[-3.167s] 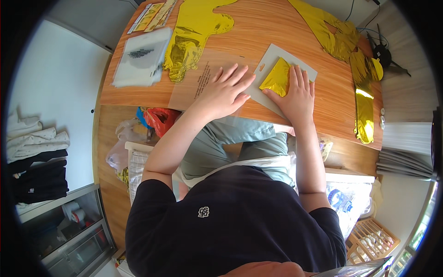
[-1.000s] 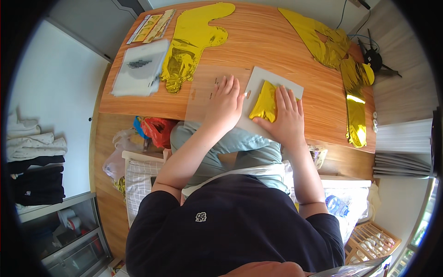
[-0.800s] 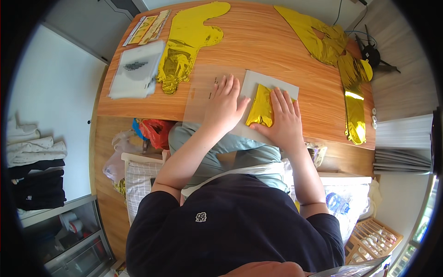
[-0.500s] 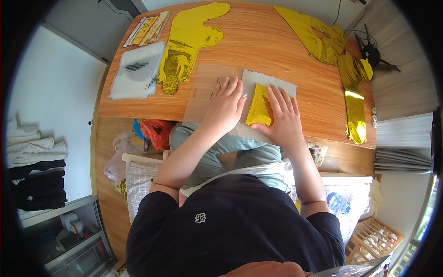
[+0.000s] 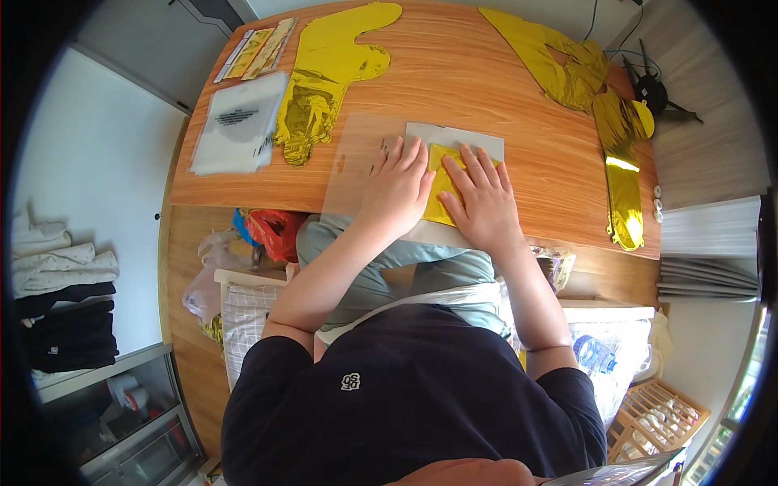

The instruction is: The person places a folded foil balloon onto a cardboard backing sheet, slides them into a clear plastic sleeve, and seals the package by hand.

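Observation:
Both my hands lie on things near the table's front edge. My left hand (image 5: 395, 185) rests flat with extended fingers on a clear plastic bag (image 5: 348, 162). Just to its right, my right hand (image 5: 485, 194) is spread over a folded gold foil packet (image 5: 440, 209), covering its right part. Under the packet is a pale grey flat sheet (image 5: 462, 136), partly overlapped by the bag's side. Whether the sheet and packet are inside the bag I cannot tell.
A stack of clear bags (image 5: 235, 130) lies at the left, with printed paper strips (image 5: 258, 53) behind it. Flat gold foil balloons lie at the back left (image 5: 332, 57) and along the right (image 5: 559, 69). A black router-like device (image 5: 650, 91) stands at the right edge.
The gold foil packet and the grey sheet have slid left, toward my left hand. My right hand has moved left with them; my left hand has hardly moved.

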Motion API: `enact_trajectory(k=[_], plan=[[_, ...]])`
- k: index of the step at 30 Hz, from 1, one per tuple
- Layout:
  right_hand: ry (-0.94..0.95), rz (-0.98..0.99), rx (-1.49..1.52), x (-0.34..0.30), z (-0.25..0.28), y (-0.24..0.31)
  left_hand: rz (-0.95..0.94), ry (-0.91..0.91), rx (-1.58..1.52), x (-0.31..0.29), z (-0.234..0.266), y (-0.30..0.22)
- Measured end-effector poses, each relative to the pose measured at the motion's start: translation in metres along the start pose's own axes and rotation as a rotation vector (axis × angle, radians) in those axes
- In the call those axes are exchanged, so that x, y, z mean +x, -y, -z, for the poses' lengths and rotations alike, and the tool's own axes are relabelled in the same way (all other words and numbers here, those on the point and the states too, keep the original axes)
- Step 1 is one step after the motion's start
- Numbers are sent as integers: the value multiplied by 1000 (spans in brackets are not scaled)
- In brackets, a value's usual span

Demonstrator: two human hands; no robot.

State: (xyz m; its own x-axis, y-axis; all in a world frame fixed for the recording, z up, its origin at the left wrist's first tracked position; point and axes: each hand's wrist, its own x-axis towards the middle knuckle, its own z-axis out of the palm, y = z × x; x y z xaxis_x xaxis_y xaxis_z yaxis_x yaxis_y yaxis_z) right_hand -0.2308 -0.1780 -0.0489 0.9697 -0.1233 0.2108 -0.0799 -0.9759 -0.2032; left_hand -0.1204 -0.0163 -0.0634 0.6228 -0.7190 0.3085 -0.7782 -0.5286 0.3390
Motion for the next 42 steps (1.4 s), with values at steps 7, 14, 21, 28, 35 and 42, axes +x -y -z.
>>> enact_trajectory(k=[7, 14, 21, 28, 35, 42], plan=[[-13, 8, 75, 9, -5, 7, 11, 37, 50, -4, 1, -1], [-13, 31, 143, 18, -8, 13, 55, 93, 55, -2, 1, -6], [-3, 32, 254, 19, -3, 9, 6, 76, 124, -5, -4, -8], [28, -42, 145, 7, 2, -6, 39, 96, 106, -6, -3, -9], [-1, 4, -24, 6, -3, -8, -3, 354, -70, 17, 36, 16], [-17, 35, 7, 10, -6, -5, -267, 219, 111, 12, 16, 43]])
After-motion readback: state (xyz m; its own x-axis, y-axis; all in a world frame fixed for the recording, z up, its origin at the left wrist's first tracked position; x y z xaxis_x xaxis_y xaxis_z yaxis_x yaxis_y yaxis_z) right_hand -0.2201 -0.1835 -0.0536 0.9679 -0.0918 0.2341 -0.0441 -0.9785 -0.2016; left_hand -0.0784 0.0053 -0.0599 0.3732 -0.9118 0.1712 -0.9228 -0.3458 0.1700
